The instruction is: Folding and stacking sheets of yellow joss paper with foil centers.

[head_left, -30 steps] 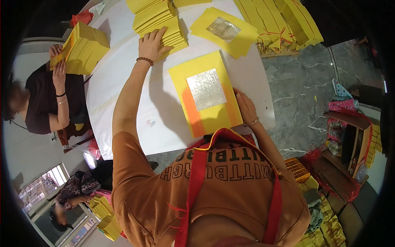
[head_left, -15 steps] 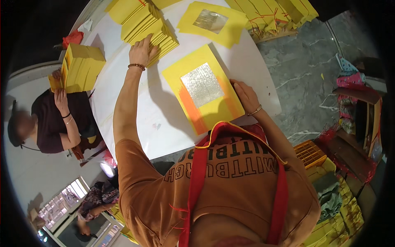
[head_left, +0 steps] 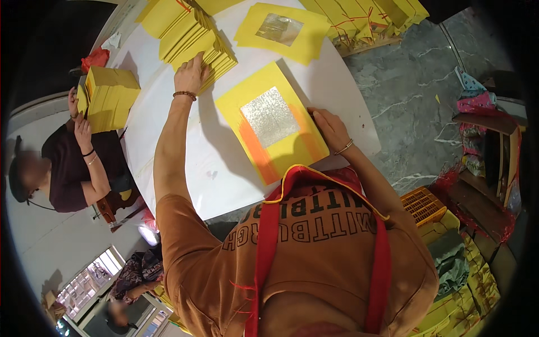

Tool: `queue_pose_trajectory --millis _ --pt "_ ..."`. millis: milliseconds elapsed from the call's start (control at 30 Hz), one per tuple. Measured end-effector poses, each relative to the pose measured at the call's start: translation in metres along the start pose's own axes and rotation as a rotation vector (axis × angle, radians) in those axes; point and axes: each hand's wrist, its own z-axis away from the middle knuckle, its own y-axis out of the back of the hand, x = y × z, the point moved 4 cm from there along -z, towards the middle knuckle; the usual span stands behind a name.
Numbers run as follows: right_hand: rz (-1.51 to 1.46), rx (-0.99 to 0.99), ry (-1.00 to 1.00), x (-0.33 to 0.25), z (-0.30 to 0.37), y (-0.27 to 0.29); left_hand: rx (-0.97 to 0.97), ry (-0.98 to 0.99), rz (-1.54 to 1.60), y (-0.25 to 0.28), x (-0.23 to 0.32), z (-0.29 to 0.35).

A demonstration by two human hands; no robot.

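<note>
My left hand (head_left: 191, 74) reaches forward to a fanned stack of folded yellow paper (head_left: 193, 42) at the table's far left. Its fingers are bent over the stack's near edge and appear to pinch the paper. Closer to me lies a pile of yellow sheets (head_left: 230, 101). A crinkled silver square (head_left: 269, 117) covers the middle of its top sheet, with orange bands on either side. My right hand (head_left: 330, 130) grips the right edge of this pile with bent fingers; part of its thumb side is hidden.
More yellow sheets with a silver patch (head_left: 281, 29) lie farther back on the white table (head_left: 185, 151). Tied yellow bundles (head_left: 365, 19) stand beyond. At left, a co-worker's hands (head_left: 83, 132) touch a tall yellow stack (head_left: 112, 101). An orange crate (head_left: 422, 208) sits behind my right arm.
The view has shifted slightly. My left hand has drawn back a little along the stack's edge; my right hand stays at the pile. The co-worker's hands have moved yellow paper against the tall stack.
</note>
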Motion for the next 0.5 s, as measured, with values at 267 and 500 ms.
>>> queue_pose_trajectory --millis 267,500 --pt "0.013 -0.019 -0.005 -0.003 -0.002 -0.001 0.022 0.047 -0.094 -0.02 0.013 0.012" --pt "0.001 -0.01 0.038 0.0 -0.003 -0.002 -0.2 0.232 -0.121 -0.019 0.027 0.011"
